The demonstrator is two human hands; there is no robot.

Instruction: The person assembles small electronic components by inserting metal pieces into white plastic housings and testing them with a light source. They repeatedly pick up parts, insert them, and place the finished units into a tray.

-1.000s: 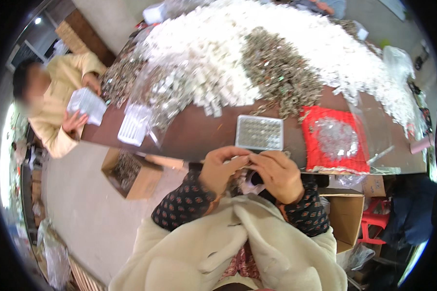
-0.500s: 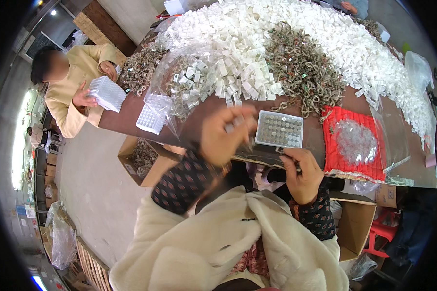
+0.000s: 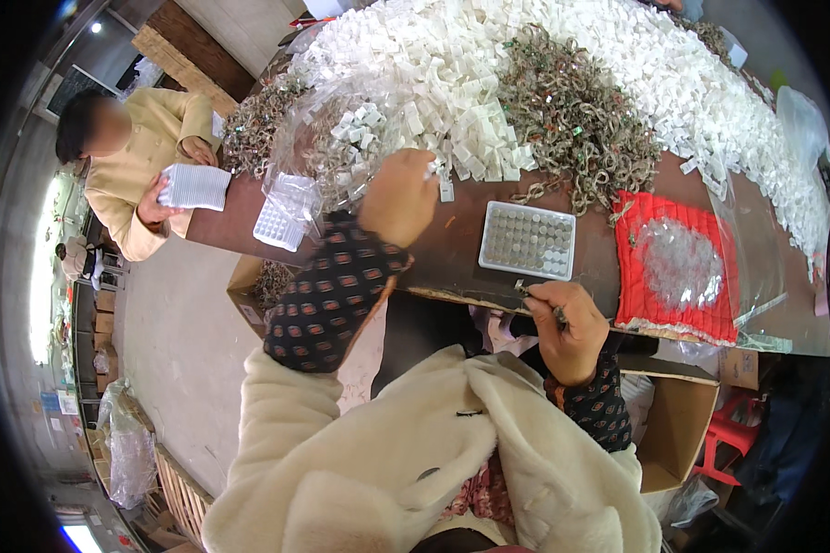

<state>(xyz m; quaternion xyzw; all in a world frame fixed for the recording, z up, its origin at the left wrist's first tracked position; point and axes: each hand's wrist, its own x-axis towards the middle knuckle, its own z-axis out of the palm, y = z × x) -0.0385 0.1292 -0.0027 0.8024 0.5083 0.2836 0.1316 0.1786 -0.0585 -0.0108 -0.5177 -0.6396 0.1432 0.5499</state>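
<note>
My left hand (image 3: pixel 400 199) is closed at the near edge of the heap of small white plastic pieces (image 3: pixel 470 138), with one white piece showing at its fingertips. Most of its fingers are hidden behind the back of the hand. At the table's front edge, my right hand (image 3: pixel 574 332) pinches a small grey-brown wire coil (image 3: pixel 524 289) between thumb and fingers. Just beyond it lies a white tray (image 3: pixel 487 264) filled with rows of small grey round pieces. A tangled pile of grey-brown wire coils (image 3: pixel 576 129) sits past the tray.
A red cloth pad (image 3: pixel 629 304) bearing clear plastic bits lies right of the tray. Left on the table is a white gridded tray (image 3: pixel 277 230) under clear film. A co-worker (image 3: pixel 152 152) at far left holds stacked white trays (image 3: pixel 195 188). Cardboard boxes (image 3: pixel 678 429) stand below the table.
My left hand has moved up and left, from beside the tray to the white pieces. My right hand stays near the front edge. The co-worker's tray stack has tilted.
</note>
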